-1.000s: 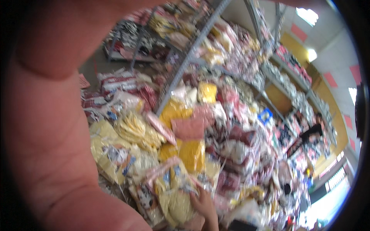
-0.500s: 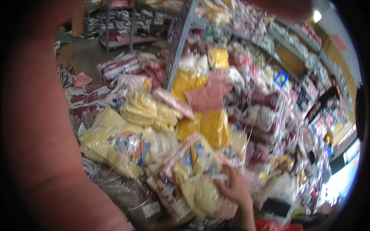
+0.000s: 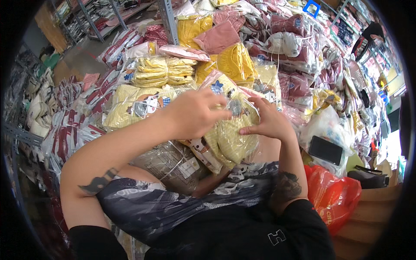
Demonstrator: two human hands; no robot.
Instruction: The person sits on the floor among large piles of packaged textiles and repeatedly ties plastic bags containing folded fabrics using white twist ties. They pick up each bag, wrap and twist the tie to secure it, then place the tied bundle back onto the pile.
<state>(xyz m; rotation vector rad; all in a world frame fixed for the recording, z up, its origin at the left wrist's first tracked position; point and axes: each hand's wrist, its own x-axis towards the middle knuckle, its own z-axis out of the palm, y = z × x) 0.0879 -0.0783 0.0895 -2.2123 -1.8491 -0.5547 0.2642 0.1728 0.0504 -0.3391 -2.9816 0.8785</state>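
Note:
A clear-wrapped pale yellow garment package (image 3: 236,141), with a blue star and checked print, lies tilted in front of my lap. Over its upper left part hovers my left hand (image 3: 195,115), slightly blurred, its fingers curled and pinched together; what is between them is hidden. On the package's right side rests my right hand (image 3: 271,121), fingers and thumb spread apart, the thumb lying on the wrapping. Just left is another bagged yellow garment (image 3: 130,102) with an animal print, partly behind my left forearm. A bagged garment with a brown print (image 3: 201,149) shows beneath.
Behind lie a tied yellow stack (image 3: 162,71), mustard bags (image 3: 234,63) and a pink bag (image 3: 219,37). A metal post (image 3: 168,21) rises at the back. To my right are a black phone (image 3: 326,150) and a red plastic bag (image 3: 331,193). Another person (image 3: 370,37) is far right.
My left hand, before close to the camera along the left edge, has come down over the yellow package. The view has tilted downward. My right hand stays at the package.

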